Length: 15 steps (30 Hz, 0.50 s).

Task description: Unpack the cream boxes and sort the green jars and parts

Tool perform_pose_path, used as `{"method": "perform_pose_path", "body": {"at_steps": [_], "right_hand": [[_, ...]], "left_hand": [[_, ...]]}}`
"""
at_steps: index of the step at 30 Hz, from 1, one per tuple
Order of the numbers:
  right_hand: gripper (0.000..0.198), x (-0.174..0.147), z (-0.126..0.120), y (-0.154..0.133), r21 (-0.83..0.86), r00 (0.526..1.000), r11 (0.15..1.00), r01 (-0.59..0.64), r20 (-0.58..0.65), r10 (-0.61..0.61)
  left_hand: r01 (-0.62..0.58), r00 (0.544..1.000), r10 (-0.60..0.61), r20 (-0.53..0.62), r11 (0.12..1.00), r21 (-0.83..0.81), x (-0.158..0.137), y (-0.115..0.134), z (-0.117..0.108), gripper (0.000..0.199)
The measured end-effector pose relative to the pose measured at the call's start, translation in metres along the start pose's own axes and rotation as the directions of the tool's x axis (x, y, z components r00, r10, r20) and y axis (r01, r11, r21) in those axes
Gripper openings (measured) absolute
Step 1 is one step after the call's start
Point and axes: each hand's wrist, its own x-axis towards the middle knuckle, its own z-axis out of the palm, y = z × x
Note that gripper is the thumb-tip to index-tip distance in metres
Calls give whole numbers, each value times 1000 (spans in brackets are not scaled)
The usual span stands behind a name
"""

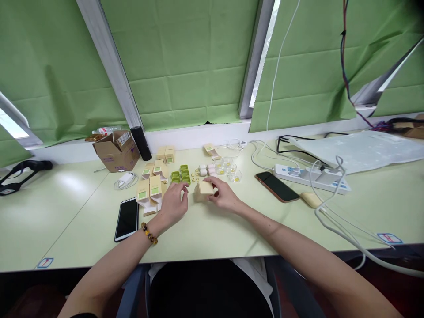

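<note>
In my right hand [224, 194] is a small tan cardboard box [203, 191], with the fingers along its right side. My left hand [174, 202] is just left of the box and not touching it, its fingers loosely bent and apart, holding nothing. Beyond the hands lie green cups [180, 175], small yellowish pieces [195, 177], white and pink pieces [207, 170] and clear plastic cups [228, 168]. Several tan boxes with green labels [149, 193] stand left of my left hand, some with their flaps up.
A phone [127, 219] lies front left, another phone [277, 186] to the right. A white power strip [311, 178], a computer mouse [310, 199] and loose cables occupy the right side. Farther back stand an open carton [116, 154], a black cylinder [141, 143] and more tan boxes [166, 154].
</note>
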Motion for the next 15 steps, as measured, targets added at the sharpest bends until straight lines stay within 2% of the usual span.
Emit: {"method": "perform_pose_path", "body": {"at_steps": [3,6,11,15], "right_hand": [[51,2,0,1,285,998,957,-58,7,59],[54,4,5,-2,439,997,895,-73,13,75],[63,4,20,-15,523,993,848,-83,-31,116],[64,0,29,-26,501,994,862,-78,-25,105]], "left_hand": [[-128,984,128,-125,992,5,-3,6,-3,39],[-259,954,268,-133,962,87,-8,15,-5,55],[-302,947,318,-41,927,223,-12,23,1,72],[-285,942,322,-96,918,277,-7,15,4,59]]}}
